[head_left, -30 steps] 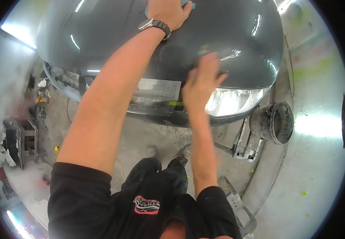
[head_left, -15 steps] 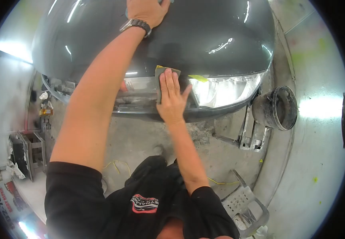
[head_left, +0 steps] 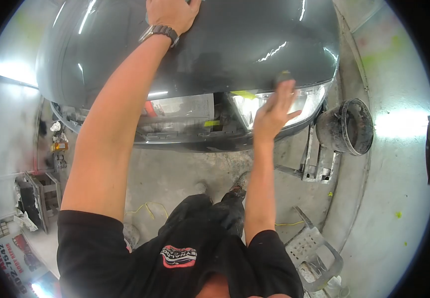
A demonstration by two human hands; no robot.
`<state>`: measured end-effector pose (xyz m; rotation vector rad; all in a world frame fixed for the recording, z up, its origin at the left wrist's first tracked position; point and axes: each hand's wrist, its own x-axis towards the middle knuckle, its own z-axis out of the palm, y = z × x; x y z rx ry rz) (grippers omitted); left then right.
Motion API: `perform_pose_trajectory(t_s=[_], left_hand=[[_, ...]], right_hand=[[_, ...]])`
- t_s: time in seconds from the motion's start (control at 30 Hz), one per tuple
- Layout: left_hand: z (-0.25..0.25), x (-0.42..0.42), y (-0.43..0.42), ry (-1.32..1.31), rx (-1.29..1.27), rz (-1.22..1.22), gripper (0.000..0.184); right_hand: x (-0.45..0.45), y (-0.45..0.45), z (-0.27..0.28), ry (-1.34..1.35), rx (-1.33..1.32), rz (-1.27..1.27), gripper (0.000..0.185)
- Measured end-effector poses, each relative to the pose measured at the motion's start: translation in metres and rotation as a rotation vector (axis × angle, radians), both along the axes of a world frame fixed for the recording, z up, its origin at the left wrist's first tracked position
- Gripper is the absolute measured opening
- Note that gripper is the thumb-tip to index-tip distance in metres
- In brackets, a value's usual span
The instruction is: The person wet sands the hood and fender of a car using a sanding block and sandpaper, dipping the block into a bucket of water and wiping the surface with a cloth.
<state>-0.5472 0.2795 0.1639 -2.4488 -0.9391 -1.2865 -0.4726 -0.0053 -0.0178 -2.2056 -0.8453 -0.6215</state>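
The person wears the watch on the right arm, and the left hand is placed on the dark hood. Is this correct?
Not entirely: the watch is on the left arm, not the right, as the head view shows. The left hand is indeed on the dark hood.

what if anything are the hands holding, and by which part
The right hand holds a dark pad at its fingers; blur hides which part is gripped. The left hand, over the hood, runs out of frame, so its hold cannot be told.
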Motion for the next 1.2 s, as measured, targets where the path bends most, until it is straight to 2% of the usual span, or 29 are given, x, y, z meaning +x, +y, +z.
perform_pose_trajectory(t_s=[0.07,0.13,0.2,0.3,0.37,0.43,0.53,0.57,0.6,0.67,0.73,0.8,0.83,0.9,0.97,1.0,1.07,1.13,1.2], left_hand=[[-0.001,-0.002,-0.001,0.023,0.003,0.009,0.028],[0.0,-0.001,0.004,0.034,0.038,-0.008,0.029],[-0.007,-0.002,0.011,0.046,0.058,0.027,0.032],[-0.009,0.003,0.016,0.054,0.041,0.03,0.035],[-0.01,0.001,0.016,0.045,0.005,0.03,0.035],[-0.009,0.001,0.014,0.024,-0.031,0.026,0.035],[-0.008,0.001,0.013,0.02,-0.047,0.019,0.034],[-0.008,0.003,0.012,0.008,-0.039,0.0,0.033],[-0.008,0.003,0.013,-0.007,-0.028,-0.01,0.032],[-0.01,-0.002,0.015,-0.02,-0.026,-0.007,0.031],[-0.009,-0.001,0.013,-0.011,-0.035,0.005,0.032],[-0.011,-0.003,0.013,-0.008,-0.036,0.004,0.028],[-0.008,-0.001,0.012,-0.022,-0.027,0.005,0.026],[-0.004,0.002,0.01,-0.057,-0.042,0.009,0.025],[-0.005,0.001,0.008,-0.062,-0.055,0.001,0.024],[-0.005,0.001,0.008,-0.063,-0.057,-0.001,0.024],[-0.002,0.001,0.004,-0.069,-0.07,-0.001,0.024],[-0.001,0.001,0.003,-0.064,-0.086,0.012,0.023],[0.002,0.0,0.002,-0.067,-0.097,0.016,0.022]], right_hand=[[-0.016,0.022,0.01,0.107,0.177,0.002,0.068],[-0.075,0.039,0.008,0.123,0.189,0.169,0.071],[-0.127,0.046,-0.007,0.098,0.113,0.451,0.077],[-0.068,0.03,-0.004,-0.034,0.015,0.415,0.082],[0.031,0.037,0.018,-0.145,0.079,0.136,0.067],[0.103,0.038,0.079,0.105,0.005,-0.001,0.056],[0.088,0.051,0.072,-0.038,-0.005,0.005,0.06],[0.063,0.042,0.057,-0.156,-0.126,0.086,0.067],[0.036,0.03,0.038,-0.147,-0.067,0.332,0.075],[0.008,0.001,0.035,-0.021,-0.293,0.593,0.08],[0.063,0.013,0.065,-0.148,-0.368,0.579,0.078],[0.126,0.058,0.112,-0.215,-0.221,0.512,0.064],[0.16,0.083,0.135,-0.146,-0.19,0.447,0.058],[0.214,0.129,0.163,-0.052,-0.209,0.342,0.057],[0.218,0.139,0.162,-0.051,-0.246,0.301,0.061],[0.189,0.128,0.156,-0.086,-0.276,0.309,0.064],[0.126,0.081,0.127,-0.276,-0.283,0.499,0.071],[0.078,0.025,0.092,-0.178,-0.414,0.753,0.074],[0.117,0.037,0.108,-0.301,-0.485,0.689,0.074]])
